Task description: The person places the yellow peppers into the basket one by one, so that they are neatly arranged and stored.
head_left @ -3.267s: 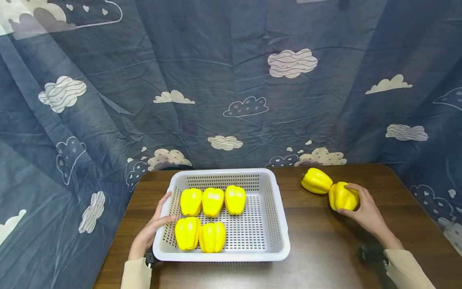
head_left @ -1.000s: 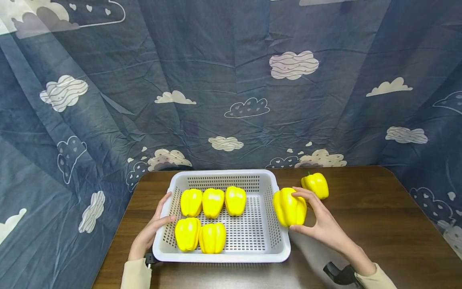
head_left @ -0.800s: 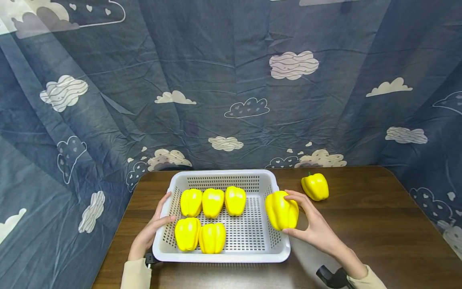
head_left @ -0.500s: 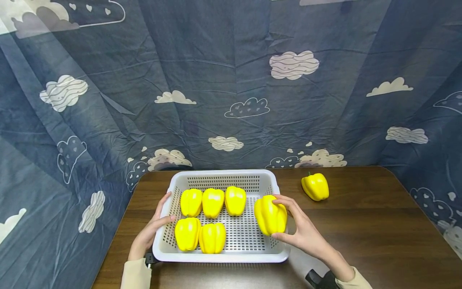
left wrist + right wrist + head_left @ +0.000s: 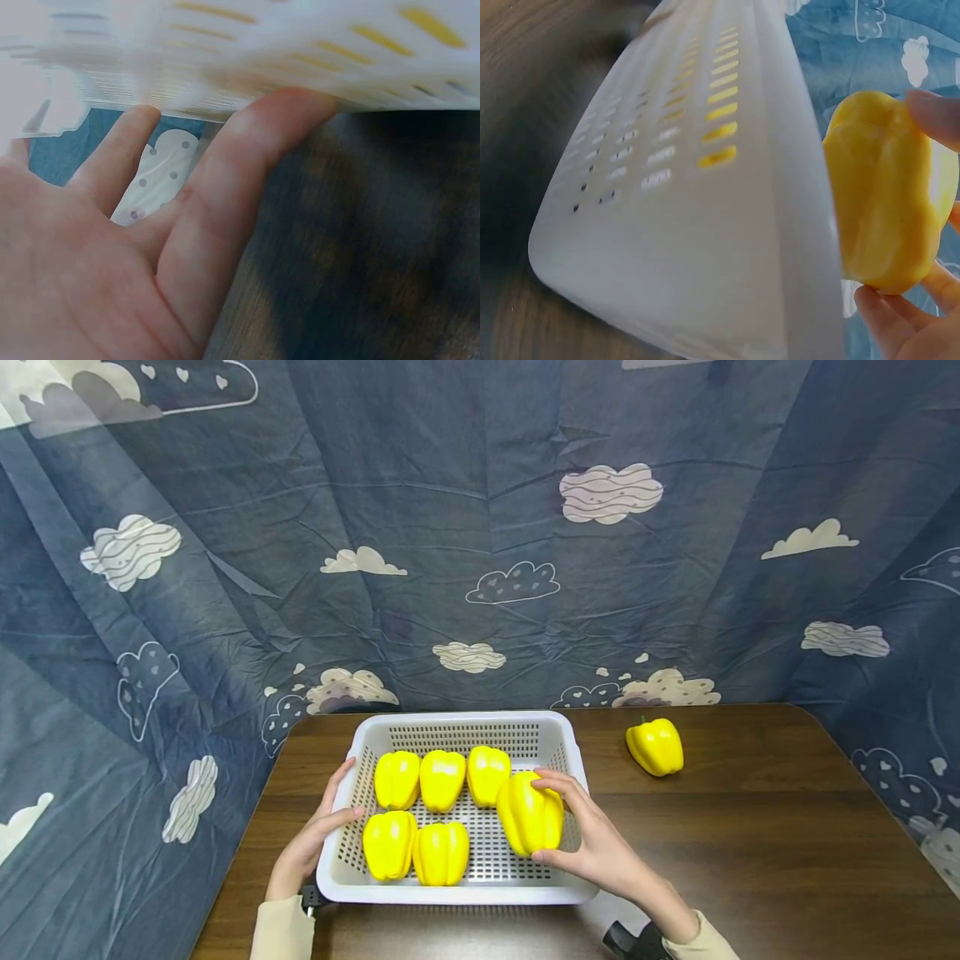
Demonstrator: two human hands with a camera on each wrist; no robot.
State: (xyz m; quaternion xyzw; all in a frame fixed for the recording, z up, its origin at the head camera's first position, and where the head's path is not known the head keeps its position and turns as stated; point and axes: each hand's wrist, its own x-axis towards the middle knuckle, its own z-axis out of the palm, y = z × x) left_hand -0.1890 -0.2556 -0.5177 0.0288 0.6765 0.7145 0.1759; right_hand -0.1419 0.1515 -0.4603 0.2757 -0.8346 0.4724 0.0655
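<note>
My right hand [image 5: 592, 843] holds a yellow bell pepper [image 5: 529, 814] over the right part of a white perforated plastic basket [image 5: 457, 895]. In the right wrist view, thumb and fingers press opposite sides of that bell pepper [image 5: 889, 195], beyond the basket's rim [image 5: 802, 195]. My left hand [image 5: 311, 843] grips the basket's left side, thumb over the rim. The left wrist view shows its fingers [image 5: 217, 202] against the outer wall [image 5: 247, 75]. Inside lie three yellow bell peppers in a back row [image 5: 442, 781] and two in a front row [image 5: 441, 853].
One more yellow bell pepper [image 5: 655, 747] lies on the brown wooden table [image 5: 750, 843], right of the basket. Behind the table hangs a dark blue cloth [image 5: 450, 527] with printed clouds. A black wrist camera [image 5: 637, 942] sits on the right forearm.
My right hand has picked one bell pepper off the table at the right and carried it left over the basket. The other one there has turned slightly. My left hand stays at the basket's side.
</note>
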